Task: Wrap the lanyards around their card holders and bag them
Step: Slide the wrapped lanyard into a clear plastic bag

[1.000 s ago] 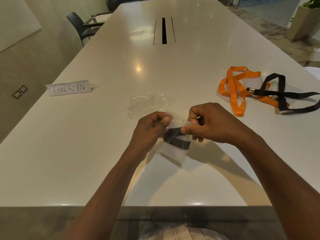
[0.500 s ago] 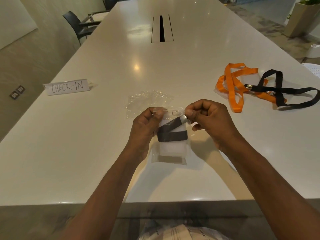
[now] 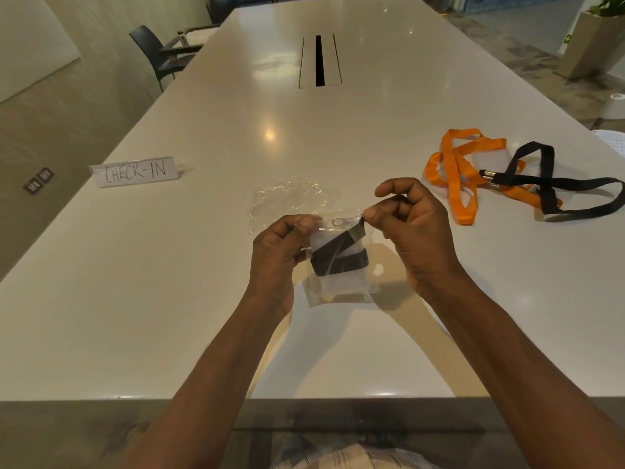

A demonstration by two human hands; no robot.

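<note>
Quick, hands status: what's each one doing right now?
Left hand: pinching the clear bag's top left corner.
Right hand: pinching its top right corner.

One readable text only: "CHECK-IN", handwritten in dark capitals on a white folded paper sign (image 3: 137,171) that stood on the white table (image 3: 203,299), at its left edge. A small green sign (image 3: 567,37) sat on the planter box (image 3: 590,45) at far right, too small to read. No print or brand was legible on anything else in view.
</note>
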